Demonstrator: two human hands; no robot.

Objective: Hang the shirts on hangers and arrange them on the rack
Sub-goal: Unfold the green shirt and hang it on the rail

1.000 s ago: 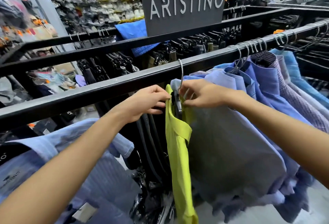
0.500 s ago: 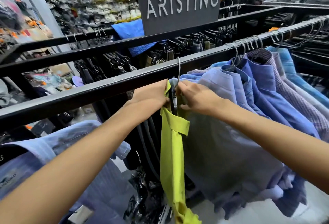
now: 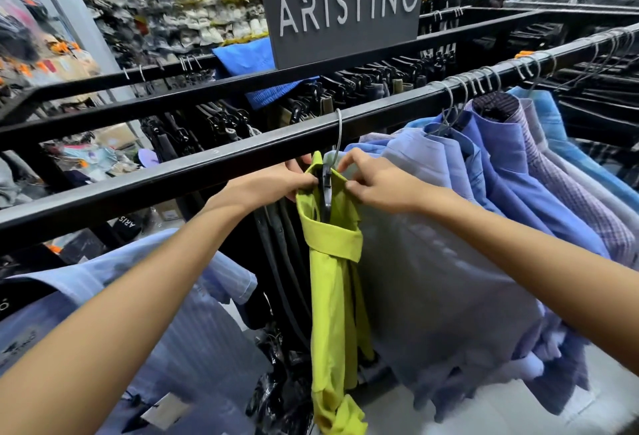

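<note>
A lime green shirt point(image 3: 333, 282) hangs on a dark hanger point(image 3: 326, 189) whose metal hook sits over the black rack rail point(image 3: 193, 168). My left hand point(image 3: 273, 185) pinches the left side of the shirt's collar at the hanger. On the other side my right hand point(image 3: 371, 182) pinches the collar's right edge. Directly to the right hang several blue and purple shirts point(image 3: 501, 172) on the same rail. A light blue shirt point(image 3: 145, 296) lies low at the left, under my left forearm.
A dark ARISTINO sign point(image 3: 342, 9) stands on the rail behind. Black clip hangers with dark trousers point(image 3: 214, 120) fill the rear rail. Packaged goods are stacked in the background at the left. White floor shows at the bottom right.
Both hands have closed in on the green shirt's collar at the hanger, and the collar now sits spread around the hanger neck. The shirt stays on the rail.
</note>
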